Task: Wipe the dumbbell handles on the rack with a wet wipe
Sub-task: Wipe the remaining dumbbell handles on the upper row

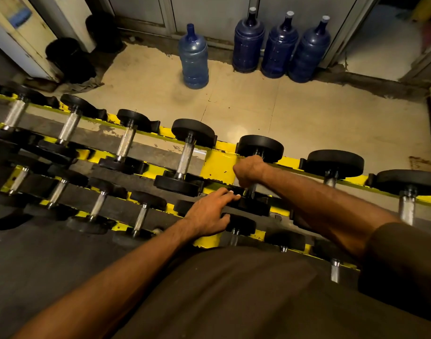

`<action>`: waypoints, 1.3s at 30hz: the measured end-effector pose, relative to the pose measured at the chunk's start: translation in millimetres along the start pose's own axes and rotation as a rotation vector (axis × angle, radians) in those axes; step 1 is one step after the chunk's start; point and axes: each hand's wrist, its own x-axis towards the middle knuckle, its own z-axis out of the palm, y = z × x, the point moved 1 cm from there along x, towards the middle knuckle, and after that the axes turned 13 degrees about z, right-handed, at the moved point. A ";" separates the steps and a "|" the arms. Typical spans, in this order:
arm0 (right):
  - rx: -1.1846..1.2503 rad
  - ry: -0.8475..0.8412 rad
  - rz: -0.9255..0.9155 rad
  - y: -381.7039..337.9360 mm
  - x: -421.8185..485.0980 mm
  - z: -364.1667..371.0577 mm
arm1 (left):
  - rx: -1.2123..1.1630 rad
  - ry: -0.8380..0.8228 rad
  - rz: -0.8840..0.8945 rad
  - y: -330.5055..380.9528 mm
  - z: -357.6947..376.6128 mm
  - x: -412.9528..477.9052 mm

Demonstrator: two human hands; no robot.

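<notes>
Head view | right hand [249, 172] fingers wrapped round dumbbell handle [251, 190] | left hand [208, 212] fingers spread

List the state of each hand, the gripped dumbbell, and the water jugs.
Right hand: closed around a dumbbell handle; no wipe visible.
Left hand: open, flat on a weight head.
Gripped dumbbell: seated in the yellow rack.
Water jugs: upright on the floor; three capped, one uncapped.

Before you: a yellow rack [218, 165] with chipped paint, black dumbbell heads [259, 145] on silver knurled handles [186, 157], blue water bottles [193, 57], and a beige floor [307, 113].
</notes>
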 end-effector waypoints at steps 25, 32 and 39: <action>1.931 0.114 0.773 15.4 -21.9 98.3 | -0.047 0.018 -0.044 1.7 -2.4 4.8; 2.549 -0.298 0.769 15.2 0.8 86.5 | -0.046 -0.011 -0.046 1.6 -2.1 3.4; 2.167 -0.534 0.464 38.6 -15.4 98.5 | -0.051 -0.010 -0.050 0.2 -4.7 5.5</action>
